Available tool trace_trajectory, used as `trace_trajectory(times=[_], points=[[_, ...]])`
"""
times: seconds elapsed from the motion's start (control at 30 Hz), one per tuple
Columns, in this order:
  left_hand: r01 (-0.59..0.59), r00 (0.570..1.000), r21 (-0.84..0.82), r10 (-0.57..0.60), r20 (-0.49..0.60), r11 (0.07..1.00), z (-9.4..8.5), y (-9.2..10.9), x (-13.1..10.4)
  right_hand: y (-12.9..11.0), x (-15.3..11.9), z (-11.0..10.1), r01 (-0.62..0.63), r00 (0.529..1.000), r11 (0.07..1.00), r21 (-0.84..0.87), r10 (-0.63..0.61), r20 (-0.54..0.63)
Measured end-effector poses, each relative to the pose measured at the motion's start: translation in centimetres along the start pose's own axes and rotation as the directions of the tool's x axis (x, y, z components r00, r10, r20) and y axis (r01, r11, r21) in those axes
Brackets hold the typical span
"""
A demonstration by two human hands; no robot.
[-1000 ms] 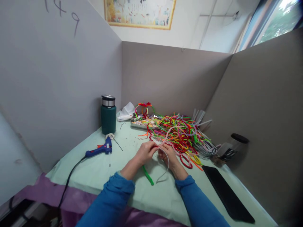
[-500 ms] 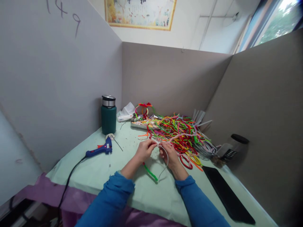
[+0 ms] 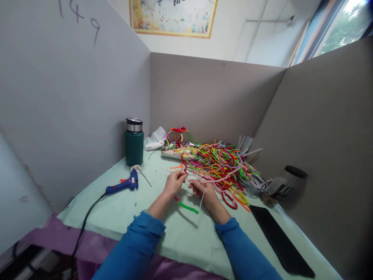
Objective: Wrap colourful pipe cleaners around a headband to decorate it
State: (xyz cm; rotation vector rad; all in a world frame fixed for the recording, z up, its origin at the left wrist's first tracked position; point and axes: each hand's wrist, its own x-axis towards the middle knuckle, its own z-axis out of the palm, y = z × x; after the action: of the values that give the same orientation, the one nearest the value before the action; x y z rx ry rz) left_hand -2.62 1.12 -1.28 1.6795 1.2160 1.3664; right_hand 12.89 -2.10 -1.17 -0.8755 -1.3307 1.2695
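Note:
My left hand [image 3: 174, 183] is closed in a pinch on one end of a thin white wire [image 3: 201, 186]. The wire bows over to the right and down, meeting a green fuzzy section [image 3: 189, 208] with a bit of pink near its left end. My right hand [image 3: 205, 194] is closed, its fingertips on the end of a pale pink pipe cleaner [image 3: 224, 178] that trails back toward the pile. The wire's arc passes in front of my right fingers. Both hands are just above the table, a small gap between their fingertips.
A heap of coloured pipe cleaners [image 3: 218, 159] lies beyond my hands, beside a metal tray [image 3: 171, 156] of small pieces. To the left are a blue glue gun [image 3: 122, 186] with its cord and a green bottle [image 3: 134, 147]. A black slab [image 3: 279, 237] and a tipped jar [image 3: 287, 182] are right.
My left hand has shifted slightly left, away from my right hand, and the fingertips have parted. The wire's loop and green section have swung upward, and the pink pipe cleaner now reaches lower.

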Motion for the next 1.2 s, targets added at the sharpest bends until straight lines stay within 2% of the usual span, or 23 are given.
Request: trace_trajectory(times=[0.1, 0.27, 0.6, 0.77, 0.97, 1.2], points=[[-0.01, 1.0, -0.025, 0.01, 0.015, 1.0, 0.2, -0.2, 0.0, -0.3, -0.1, 0.3, -0.047, 0.999, 0.995, 0.083, 0.046, 0.019], [-0.006, 0.999, -0.092, 0.011, 0.047, 0.996, 0.4, 0.0, 0.0, -0.3, -0.2, 0.6, -0.011, 0.999, 0.984, 0.177, 0.004, 0.042], [-0.139, 0.99, 0.057, 0.14, -0.005, 0.989, 0.3, 1.8, -1.0, -0.5, -0.6, 0.5, -0.076, 0.994, 0.915, 0.396, 0.041, 0.098], [-0.196, 0.979, 0.132, 0.201, -0.024, 0.972, 0.3, 2.3, -1.3, 0.0, -0.3, 0.3, -0.088, 0.995, 0.907, 0.412, 0.061, 0.078], [-0.209, 0.975, 0.194, 0.219, -0.03, 0.958, 0.2, 2.7, -1.5, 0.0, -0.3, 0.3, -0.099, 0.993, 0.894, 0.438, 0.062, 0.098], [-0.192, 0.978, 0.142, 0.202, -0.055, 0.971, 0.2, 2.3, -1.3, -0.2, -0.4, 0.3, -0.118, 0.99, 0.893, 0.434, 0.071, 0.124]])
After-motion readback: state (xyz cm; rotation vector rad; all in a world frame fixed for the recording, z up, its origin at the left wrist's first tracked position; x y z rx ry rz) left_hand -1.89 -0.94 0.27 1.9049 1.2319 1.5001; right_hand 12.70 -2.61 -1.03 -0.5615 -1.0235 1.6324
